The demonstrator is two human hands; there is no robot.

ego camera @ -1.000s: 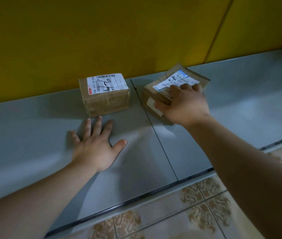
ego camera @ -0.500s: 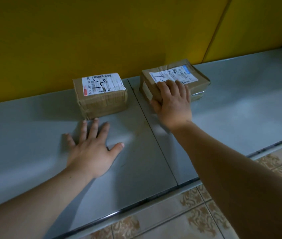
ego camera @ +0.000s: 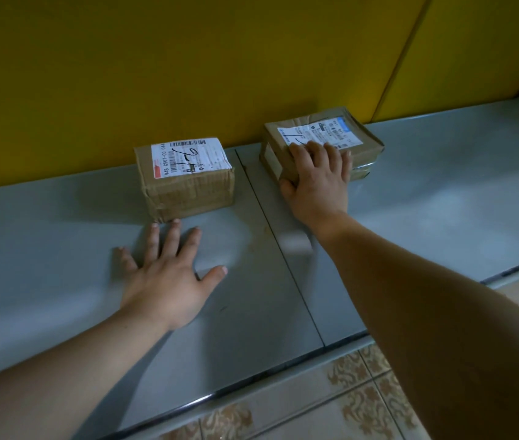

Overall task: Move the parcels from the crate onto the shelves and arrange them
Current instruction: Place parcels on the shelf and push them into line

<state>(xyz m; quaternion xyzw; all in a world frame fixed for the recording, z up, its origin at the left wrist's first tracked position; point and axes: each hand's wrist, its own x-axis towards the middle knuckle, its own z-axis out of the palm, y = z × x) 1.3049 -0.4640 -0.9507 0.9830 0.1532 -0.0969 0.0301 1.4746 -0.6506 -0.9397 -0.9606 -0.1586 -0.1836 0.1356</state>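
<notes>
Two parcels sit on the grey shelf (ego camera: 442,192), back against the yellow panel (ego camera: 188,74). The right hand (ego camera: 315,182) holds the flat parcel (ego camera: 331,128), fingers (ego camera: 315,152) draped over its near edge and thumb at the corner. Its long axis runs along the wall, slightly skewed. The left hand (ego camera: 169,281) lies flat and spread just short of the boxy parcel (ego camera: 188,182). Squaring up looks like the right hand's job.

Right hand (ego camera: 317,182) covers near edge of right parcel (ego camera: 366,150); its label (ego camera: 328,133) print too small; shelf (ego camera: 442,192) cut off both sides.
</notes>
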